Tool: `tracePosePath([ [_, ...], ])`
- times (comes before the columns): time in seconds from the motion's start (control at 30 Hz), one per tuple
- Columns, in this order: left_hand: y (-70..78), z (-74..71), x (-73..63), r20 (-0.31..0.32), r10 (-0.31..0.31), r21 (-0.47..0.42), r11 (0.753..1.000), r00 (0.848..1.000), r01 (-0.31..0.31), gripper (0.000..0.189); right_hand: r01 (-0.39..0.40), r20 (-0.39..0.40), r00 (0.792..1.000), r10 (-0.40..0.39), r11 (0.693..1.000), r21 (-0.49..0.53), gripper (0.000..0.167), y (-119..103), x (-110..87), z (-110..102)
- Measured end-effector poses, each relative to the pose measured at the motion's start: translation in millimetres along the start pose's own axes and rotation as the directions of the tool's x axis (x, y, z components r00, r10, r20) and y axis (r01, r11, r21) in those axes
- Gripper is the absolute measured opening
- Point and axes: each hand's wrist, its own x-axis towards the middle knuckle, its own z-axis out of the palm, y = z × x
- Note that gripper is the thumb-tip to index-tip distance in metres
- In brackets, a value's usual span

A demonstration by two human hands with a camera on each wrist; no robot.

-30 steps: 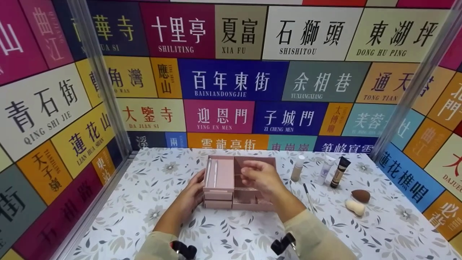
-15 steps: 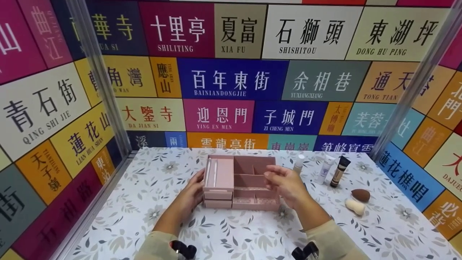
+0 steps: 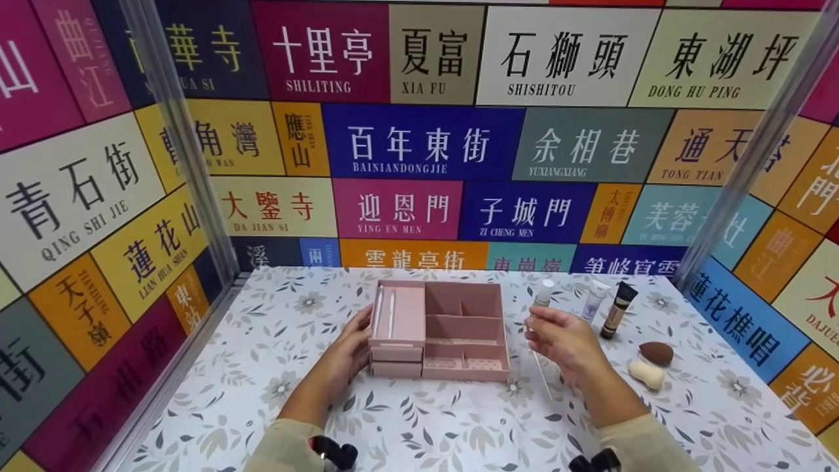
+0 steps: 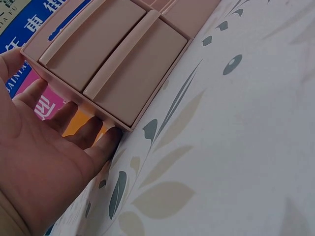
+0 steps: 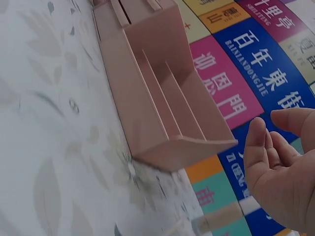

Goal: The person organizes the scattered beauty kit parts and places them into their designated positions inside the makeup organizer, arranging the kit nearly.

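Note:
A pink desktop organizer (image 3: pixel 398 314) stands on the table, with drawers on its left part and divided compartments on its right. My left hand (image 3: pixel 344 351) rests against the organizer's left side; in the left wrist view its fingertips touch the box beside two drawer fronts (image 4: pixel 140 69). To the right of the organizer, my right hand (image 3: pixel 567 344) is above the table with loosely bent fingers. The right wrist view shows nothing between its thumb and index finger (image 5: pixel 257 129). Below this hand lies a thin pale stick (image 3: pixel 544 379), its upper end hidden.
A white-capped bottle (image 3: pixel 545 292) stands partly hidden behind the right hand. Two tubes, one white (image 3: pixel 595 300) and one black and gold (image 3: pixel 617 310), stand further right. Nearby lie a brown sponge (image 3: pixel 656 354) and a cream one (image 3: pixel 646 374). Printed panels (image 3: pixel 423 144) border the table.
My right hand has moved right, from over the organizer's compartments to beside the bottle. The thin stick's visible end now appears slightly lower and further left. My left hand has stayed put.

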Motion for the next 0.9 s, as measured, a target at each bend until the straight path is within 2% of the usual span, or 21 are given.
tracePosePath([
  [0.13,0.3,1.1,0.4,0.000,-0.004,0.006,1.000,1.000,0.004,0.065,-0.007,-0.025,1.000,0.007,1.000,0.001,0.043,2,-1.1,-22],
  [0.3,1.2,1.5,-0.2,-0.006,-0.006,0.011,1.000,1.000,0.006,0.065,-0.021,-0.050,0.999,0.021,1.000,-0.008,0.029,5,1.4,-44],
  [0.63,0.8,0.5,-0.5,-0.018,-0.014,0.004,1.000,1.000,0.014,0.064,-0.076,-0.060,0.995,0.078,0.997,0.029,0.017,22,15.4,-72],
  [0.77,0.0,0.1,-0.5,-0.012,-0.001,-0.014,1.000,1.000,0.001,0.064,-0.104,-0.076,0.991,0.107,0.994,0.046,0.021,31,23.4,-77],
  [0.9,-0.1,0.5,-0.9,-0.005,-0.001,-0.002,1.000,1.000,0.001,0.065,-0.127,-0.103,0.986,0.130,0.991,0.029,0.039,39,28.6,-81],
])
